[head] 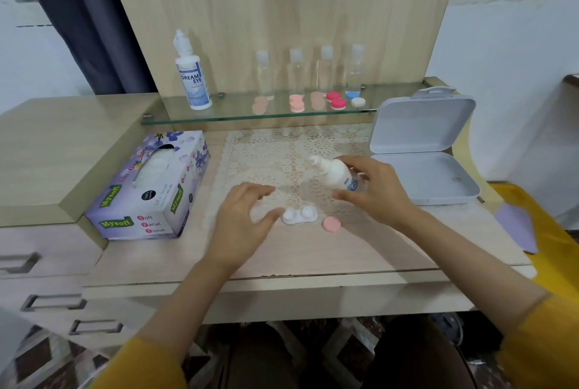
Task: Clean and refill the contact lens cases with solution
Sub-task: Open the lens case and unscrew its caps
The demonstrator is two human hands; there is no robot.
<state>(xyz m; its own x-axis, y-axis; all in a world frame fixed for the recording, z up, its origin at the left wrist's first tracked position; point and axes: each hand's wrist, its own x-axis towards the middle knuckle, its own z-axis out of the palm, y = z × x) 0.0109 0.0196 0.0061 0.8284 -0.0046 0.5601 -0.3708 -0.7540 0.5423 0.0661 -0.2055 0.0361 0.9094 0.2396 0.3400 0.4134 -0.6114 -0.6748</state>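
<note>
Low in the middle of the frame, the white lens case (299, 214) lies flat on the desk (313, 257) at the near edge of the lace mat (282, 163). Both its cups are uncovered and its long axis runs left to right. A pink cap (332, 223) sits just beside it on the right.

The left hand (247, 225) is nearer to the case. Its fingers are loose and spread, holding nothing, and the thumb tip is just beside the left cup; whether it touches cannot be told.

Just above and right of the case, the right hand (376, 197) grasps a small bottle (336, 174). The bottle is tilted, with its nozzle pointing to the upper left, so the case lies below and left of that tip. Filling probably calls for tipping the nozzle down over a cup.

At mid-frame, a tissue box (150, 188) stands on the left and an open white box (423, 150) on the right. Farthest away, a glass shelf (238, 116) carries a large bottle (192, 75), clear bottles (296, 72) and coloured lens cases (335, 99).
</note>
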